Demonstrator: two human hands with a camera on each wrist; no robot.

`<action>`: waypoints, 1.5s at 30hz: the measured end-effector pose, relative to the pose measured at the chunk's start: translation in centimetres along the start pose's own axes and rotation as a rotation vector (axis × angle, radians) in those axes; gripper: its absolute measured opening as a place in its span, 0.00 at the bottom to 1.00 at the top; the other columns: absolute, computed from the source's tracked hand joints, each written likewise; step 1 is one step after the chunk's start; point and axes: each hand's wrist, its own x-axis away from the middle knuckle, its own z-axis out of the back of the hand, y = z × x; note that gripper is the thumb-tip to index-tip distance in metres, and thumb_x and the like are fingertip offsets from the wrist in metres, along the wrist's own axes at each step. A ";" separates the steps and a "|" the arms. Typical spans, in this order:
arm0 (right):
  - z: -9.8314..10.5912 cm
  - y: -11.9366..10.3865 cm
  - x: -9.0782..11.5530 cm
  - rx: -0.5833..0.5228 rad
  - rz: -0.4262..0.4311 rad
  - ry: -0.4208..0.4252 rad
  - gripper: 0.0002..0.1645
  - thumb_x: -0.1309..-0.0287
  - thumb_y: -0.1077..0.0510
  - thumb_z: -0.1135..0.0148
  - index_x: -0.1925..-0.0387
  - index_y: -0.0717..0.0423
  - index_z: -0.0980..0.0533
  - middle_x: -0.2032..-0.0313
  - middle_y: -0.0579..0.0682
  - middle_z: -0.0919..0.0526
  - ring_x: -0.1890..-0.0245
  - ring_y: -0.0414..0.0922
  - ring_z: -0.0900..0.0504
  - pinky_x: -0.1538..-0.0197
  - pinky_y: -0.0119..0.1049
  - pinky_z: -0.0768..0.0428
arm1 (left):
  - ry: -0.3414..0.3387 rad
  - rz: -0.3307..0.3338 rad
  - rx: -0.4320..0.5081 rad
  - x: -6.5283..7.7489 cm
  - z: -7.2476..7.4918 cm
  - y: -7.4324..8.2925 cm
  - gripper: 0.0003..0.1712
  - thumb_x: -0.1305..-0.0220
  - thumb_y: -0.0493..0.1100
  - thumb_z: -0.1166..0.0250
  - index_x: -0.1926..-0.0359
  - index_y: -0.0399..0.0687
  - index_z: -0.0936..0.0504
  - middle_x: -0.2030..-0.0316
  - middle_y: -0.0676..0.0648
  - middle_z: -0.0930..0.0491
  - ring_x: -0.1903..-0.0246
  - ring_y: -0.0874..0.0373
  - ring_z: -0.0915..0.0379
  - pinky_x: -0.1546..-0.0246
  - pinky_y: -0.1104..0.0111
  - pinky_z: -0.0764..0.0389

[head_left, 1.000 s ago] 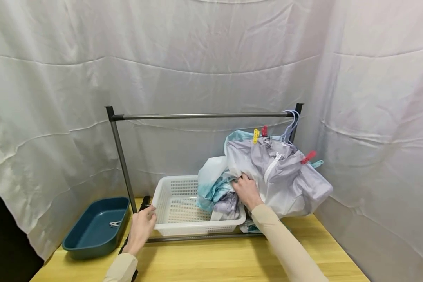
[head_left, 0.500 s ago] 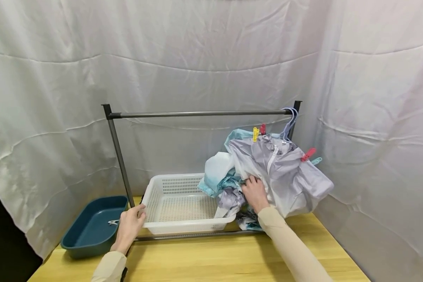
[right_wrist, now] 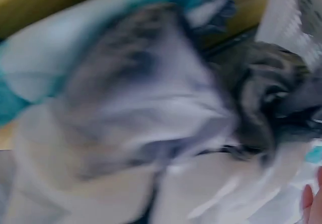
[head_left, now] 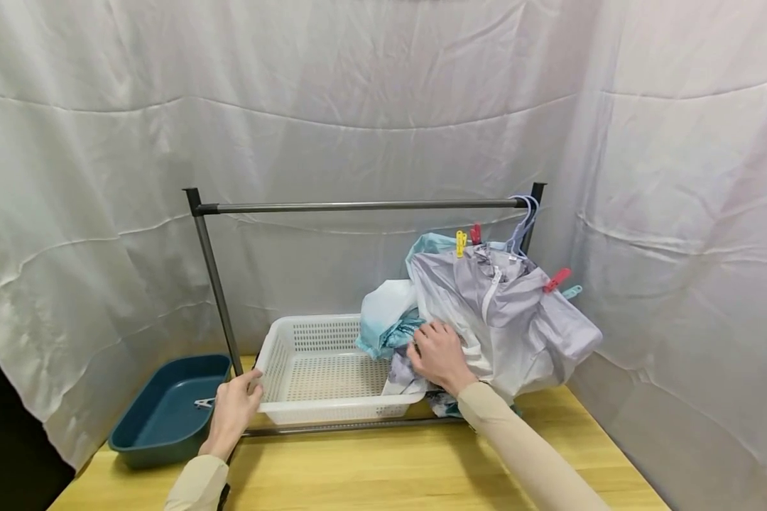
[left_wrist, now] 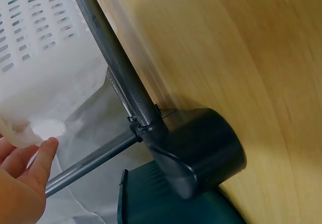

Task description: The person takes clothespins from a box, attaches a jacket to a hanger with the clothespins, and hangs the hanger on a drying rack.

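My left hand (head_left: 231,411) grips the left rim of a white perforated plastic basket (head_left: 332,411). Up close in the left wrist view, thumb and fingers of that hand (left_wrist: 22,189) meet at the basket's corner. My right hand (head_left: 443,357) touches bunched clothes at the basket's right end, its fingers bent slightly over the cloth. A teal and white garment (head_left: 383,319) spills there, with a lilac-grey piece (head_left: 404,372) below it. Beside the hand hangs a lilac and white jacket (head_left: 508,319) with a white zip. The right wrist view is blurred and mostly filled with cloth.
A dark metal rack with a top bar (head_left: 358,207) spans the table (head_left: 358,468). Blue hangers (head_left: 524,220) hang at its right end, with yellow (head_left: 460,243) and red pegs (head_left: 557,279) on the clothes. A dark teal tub (head_left: 166,451) at left holds a white clip (head_left: 204,403).
The basket has shifted left with my left hand. My right hand first moved right against the clothes, then back left onto the bunched cloth.
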 end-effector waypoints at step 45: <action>-2.9 -1.2 -1.1 0.175 -0.003 -0.271 0.11 0.46 0.63 0.31 0.59 0.49 0.16 0.60 0.55 0.17 0.63 0.54 0.21 0.69 0.44 0.17 | -0.020 -0.011 -0.010 -2.2 -0.7 -0.6 0.18 0.41 0.32 0.40 0.50 0.32 0.17 0.56 0.30 0.16 0.73 0.49 0.25 0.79 0.66 0.31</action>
